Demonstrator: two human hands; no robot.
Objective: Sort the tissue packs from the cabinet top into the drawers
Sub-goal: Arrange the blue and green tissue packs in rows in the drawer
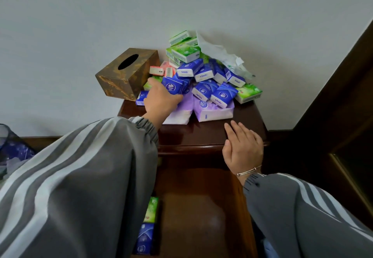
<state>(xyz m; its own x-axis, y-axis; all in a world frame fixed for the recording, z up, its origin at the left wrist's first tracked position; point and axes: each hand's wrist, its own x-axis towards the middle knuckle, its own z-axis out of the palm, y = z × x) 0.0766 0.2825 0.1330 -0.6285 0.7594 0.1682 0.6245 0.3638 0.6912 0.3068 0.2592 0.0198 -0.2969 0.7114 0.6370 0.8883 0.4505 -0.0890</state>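
Note:
A heap of tissue packs [203, 76] covers the back of the dark wooden cabinet top [193, 134]: blue ones in the middle, green ones [182, 50] at the top and right, pink ones [161, 70] by the box, purple soft packs [214, 112] in front. My left hand [161, 100] reaches into the left side of the heap, its fingers closed around a blue pack [173, 87]. My right hand [243, 146] lies flat and empty on the cabinet's front right edge. Below, the open drawer [201, 207] holds a green pack [151, 209] and a blue pack [144, 237] along its left side.
A brown tissue box [127, 72] stands at the cabinet's back left, touching the heap. A crumpled clear plastic bag [224, 55] lies behind the packs against the white wall. Dark wooden furniture [343, 106] rises on the right. A dark mesh bin [12, 146] is at the left.

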